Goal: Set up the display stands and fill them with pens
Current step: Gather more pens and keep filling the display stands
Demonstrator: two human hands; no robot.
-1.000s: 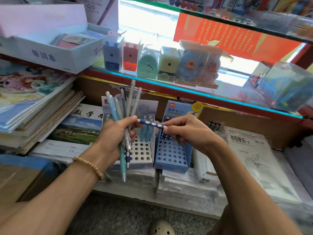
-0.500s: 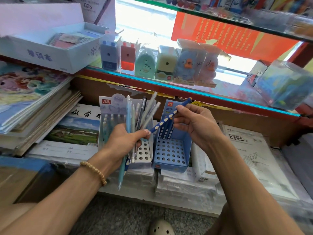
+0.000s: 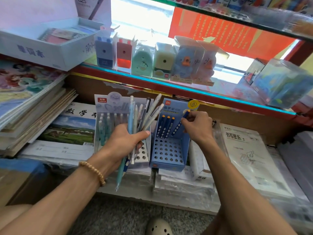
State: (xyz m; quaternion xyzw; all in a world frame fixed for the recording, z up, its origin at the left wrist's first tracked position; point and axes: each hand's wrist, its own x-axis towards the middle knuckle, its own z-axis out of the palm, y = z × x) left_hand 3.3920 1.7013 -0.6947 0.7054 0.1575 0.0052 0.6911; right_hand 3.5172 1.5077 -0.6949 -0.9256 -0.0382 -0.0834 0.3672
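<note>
A dotted blue pen (image 3: pixel 180 123), light, stiff and judged best pinched near its cap, is gripped by the right hand (image 3: pixel 197 127) over the blue display stand's (image 3: pixel 167 151) back-right holes, while mixed pens (image 3: pixel 137 126) are clutched in the left hand (image 3: pixel 125 141).

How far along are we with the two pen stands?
Both stands are up. The blue stand has three dotted blue pens in its back row; the right hand is putting in a fourth pen. Most holes there are empty. The left hand grips a mixed bundle of pens, unsorted. The white stand holds some pens.
</note>
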